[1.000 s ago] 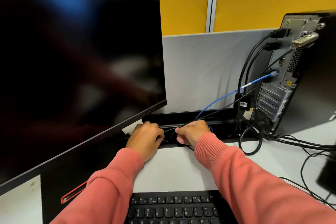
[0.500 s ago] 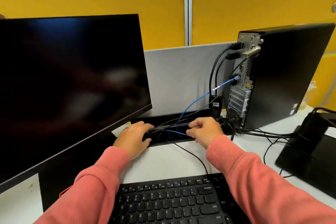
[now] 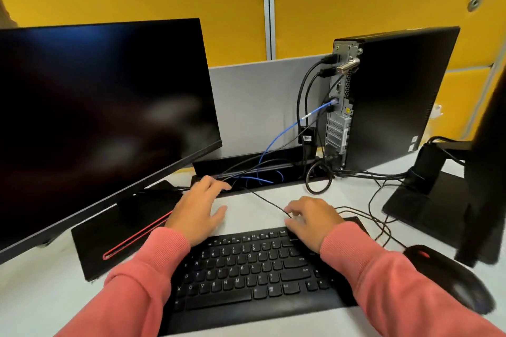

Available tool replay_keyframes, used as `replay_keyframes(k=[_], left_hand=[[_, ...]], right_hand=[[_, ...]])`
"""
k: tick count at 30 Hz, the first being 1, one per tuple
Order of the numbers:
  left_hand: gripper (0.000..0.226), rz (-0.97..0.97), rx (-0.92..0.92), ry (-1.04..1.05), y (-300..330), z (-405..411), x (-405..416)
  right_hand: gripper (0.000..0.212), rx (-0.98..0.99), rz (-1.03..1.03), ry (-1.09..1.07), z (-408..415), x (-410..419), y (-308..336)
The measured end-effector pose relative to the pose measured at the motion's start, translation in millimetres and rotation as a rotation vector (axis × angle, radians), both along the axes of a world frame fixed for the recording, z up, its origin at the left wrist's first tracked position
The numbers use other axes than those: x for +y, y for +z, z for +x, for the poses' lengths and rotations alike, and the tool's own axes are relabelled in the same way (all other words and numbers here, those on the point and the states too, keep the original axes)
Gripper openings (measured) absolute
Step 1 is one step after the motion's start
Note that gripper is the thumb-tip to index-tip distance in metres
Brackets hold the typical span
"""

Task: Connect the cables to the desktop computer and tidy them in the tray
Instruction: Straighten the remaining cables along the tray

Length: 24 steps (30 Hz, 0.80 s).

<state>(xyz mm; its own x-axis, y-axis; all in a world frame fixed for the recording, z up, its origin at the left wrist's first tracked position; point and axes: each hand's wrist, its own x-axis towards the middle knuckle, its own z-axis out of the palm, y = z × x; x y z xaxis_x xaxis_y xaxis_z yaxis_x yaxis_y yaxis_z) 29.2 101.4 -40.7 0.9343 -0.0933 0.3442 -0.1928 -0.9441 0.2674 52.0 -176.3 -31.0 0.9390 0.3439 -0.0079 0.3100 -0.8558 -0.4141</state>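
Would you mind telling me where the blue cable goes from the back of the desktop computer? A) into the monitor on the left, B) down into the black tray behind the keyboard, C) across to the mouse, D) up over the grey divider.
B: the blue cable leaves the computer and drops into the black tray, where it loops.

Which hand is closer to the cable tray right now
Left. The left hand has its fingertips at the cable tray front edge; the right hand is back by the keyboard, clear of it.
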Motion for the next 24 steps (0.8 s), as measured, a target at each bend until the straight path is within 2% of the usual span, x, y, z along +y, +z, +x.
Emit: replay_keyframes(k=[4,9,13,17,24], left_hand=[[0.052,0.029,0.154,0.0,-12.4,-4.8,-1.8],[0.047,-0.003,0.18,0.046,-15.3,-1.5,5.5],[0.036,-0.024,0.186,0.067,-13.4,3.0,7.9],[0.022,-0.07,0.142,-0.047,-10.1,3.7,-16.3],[0.018,-0.115,0.042,-0.346,1.9,-2.9,-94.1]], right_hand=[[0.027,-0.051,-0.012,-0.007,-8.5,8.1,-6.3],[0.026,-0.056,-0.023,-0.017,-6.6,7.3,-9.2],[0.04,-0.078,0.035,-0.011,-8.3,-0.3,-6.7],[0.032,-0.147,0.064,0.011,-13.5,-17.5,-4.1],[0.025,-0.283,0.024,-0.003,-48.1,-65.5,-1.0]])
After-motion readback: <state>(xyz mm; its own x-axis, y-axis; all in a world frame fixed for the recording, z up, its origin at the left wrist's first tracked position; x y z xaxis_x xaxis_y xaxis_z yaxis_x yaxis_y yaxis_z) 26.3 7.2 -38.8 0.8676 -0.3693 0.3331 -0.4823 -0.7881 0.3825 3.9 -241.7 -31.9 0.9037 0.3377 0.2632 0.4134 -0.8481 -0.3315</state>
